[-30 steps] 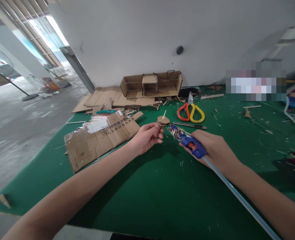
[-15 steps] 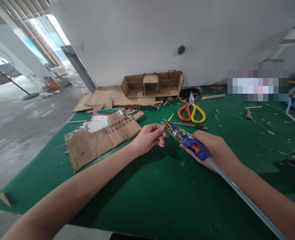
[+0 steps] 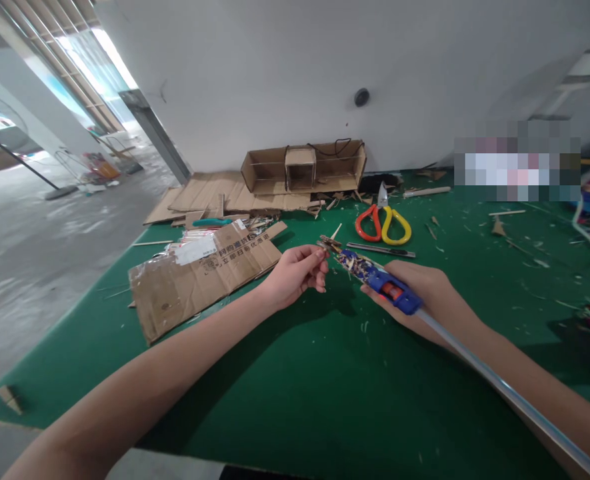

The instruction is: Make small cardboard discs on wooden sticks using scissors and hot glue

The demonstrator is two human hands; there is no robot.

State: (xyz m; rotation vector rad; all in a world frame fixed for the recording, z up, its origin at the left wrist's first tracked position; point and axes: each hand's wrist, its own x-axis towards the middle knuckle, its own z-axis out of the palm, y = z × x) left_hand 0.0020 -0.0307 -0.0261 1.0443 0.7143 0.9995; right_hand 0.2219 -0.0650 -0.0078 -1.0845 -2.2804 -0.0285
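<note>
My right hand [image 3: 427, 290] is wrapped round a blue glue gun [image 3: 397, 293], whose front is crusted with glue and scraps. A long clear glue stick [image 3: 505, 393] runs out of its back along my forearm. At the gun's nozzle, my left hand [image 3: 299, 275] pinches thumb against fingers. Small brown bits show by the fingertips and nozzle, but what the fingers hold is too small to make out. Just beyond the gun lie a utility knife [image 3: 382, 251] and scissors [image 3: 383, 223] with one red and one yellow handle.
Printed cardboard [image 3: 207, 277] lies left of my hands, on the green tabletop [image 3: 275, 400]. Against the wall stands an open cardboard box form [image 3: 302, 170] with a small middle compartment. Teal-handled tool [image 3: 212, 222], sticks and scraps are strewn about. The table's left edge drops to a concrete floor.
My left hand has shifted slightly left, and the glue gun's nozzle has stayed close to its fingertips. The back end of the glue stick has swung a little to the right.
</note>
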